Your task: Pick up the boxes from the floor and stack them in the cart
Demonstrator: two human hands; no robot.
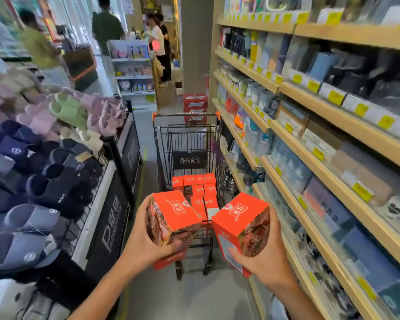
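My left hand (146, 239) grips an orange box (173, 213) with a brown food picture on its side. A second orange box (238, 225) of the same kind sits in my right hand (263, 257). Both boxes hang in the air just in front of a black wire shopping cart (187, 139) with orange handle ends. Inside the cart, several more orange boxes (199, 188) stand packed together in rows at the near end.
A slipper display (44, 146) with a black base fills the left side of the aisle. Wooden shelves (310, 135) of packaged goods line the right. Red cartons (195, 107) are stacked beyond the cart. People (157, 42) stand at the far end.
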